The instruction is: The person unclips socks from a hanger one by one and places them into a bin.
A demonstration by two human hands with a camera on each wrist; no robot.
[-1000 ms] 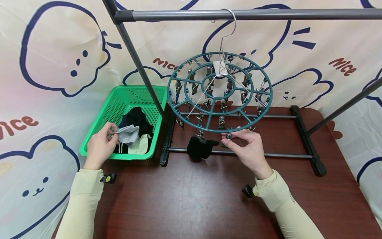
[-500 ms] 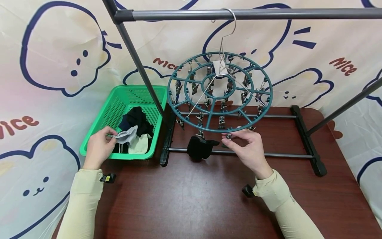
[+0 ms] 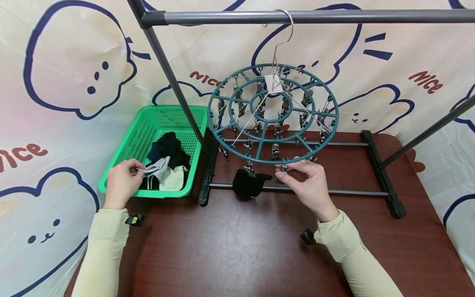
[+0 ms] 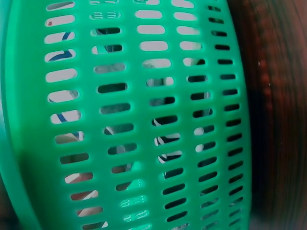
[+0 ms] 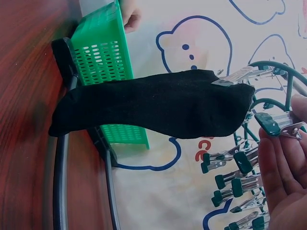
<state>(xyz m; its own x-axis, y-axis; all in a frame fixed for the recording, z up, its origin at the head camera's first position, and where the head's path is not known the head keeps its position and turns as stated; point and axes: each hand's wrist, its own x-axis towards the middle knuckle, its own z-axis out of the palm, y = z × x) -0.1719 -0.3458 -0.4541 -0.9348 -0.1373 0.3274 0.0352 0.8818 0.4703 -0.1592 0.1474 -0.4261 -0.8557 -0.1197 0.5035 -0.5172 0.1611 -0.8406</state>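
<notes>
Over the near left side of the green basket (image 3: 122,142), my left hand (image 3: 122,184) pinches the edge of a grey sock (image 3: 158,166), the rest of which lies on the other laundry. In the left wrist view the basket wall (image 4: 144,115) fills most of the picture and hides that hand. My right hand (image 3: 307,185) pinches a metal clip (image 3: 284,168) at the near rim of a round clip hanger (image 3: 261,154). The right wrist view shows this clip's green-coated tip (image 5: 268,124) with no cloth in it. Beside it, a black sock (image 5: 158,103) hangs from another clip (image 5: 240,76).
Black clothing (image 3: 172,148) and a cream cloth (image 3: 174,180) lie in the basket. The hanger hooks over the grey top bar (image 3: 334,17) of a rack, whose black feet (image 3: 384,175) and lower bars stand on the brown table (image 3: 245,247). A patterned curtain (image 3: 81,136) hangs behind.
My left hand has moved slightly down toward me, and the grey sock has shifted with it and lies lower and flatter. The right hand has stayed at its clip.
</notes>
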